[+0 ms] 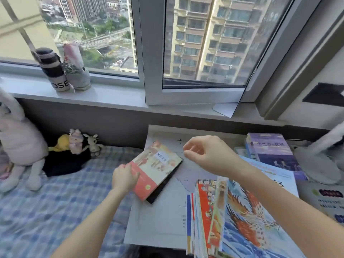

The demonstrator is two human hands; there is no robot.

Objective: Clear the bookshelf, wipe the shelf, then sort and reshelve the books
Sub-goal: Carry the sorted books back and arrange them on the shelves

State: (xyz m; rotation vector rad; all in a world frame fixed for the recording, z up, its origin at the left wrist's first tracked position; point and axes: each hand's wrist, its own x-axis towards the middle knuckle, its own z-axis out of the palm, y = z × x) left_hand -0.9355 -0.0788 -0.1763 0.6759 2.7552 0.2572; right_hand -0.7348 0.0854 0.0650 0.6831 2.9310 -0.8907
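A red and cream book [156, 168] lies on a dark book on a large white sheet [160, 216] spread over the bed. My left hand [124, 178] holds the red book's near-left edge, fingers curled over it. My right hand [206, 155] hovers just right of the book, fingers loosely bent and holding nothing. A stack of thin picture books [232, 218] with a bird cover lies at the lower right, under my right forearm. A purple book [273, 151] tops another pile at the right.
Soft toys [76, 142] and a pale plush rabbit [16, 138] sit on the blue checked bedsheet [46, 211] at the left. Wrapped bouquets [63, 69] stand on the windowsill. A white fan base [320, 162] is at the right edge.
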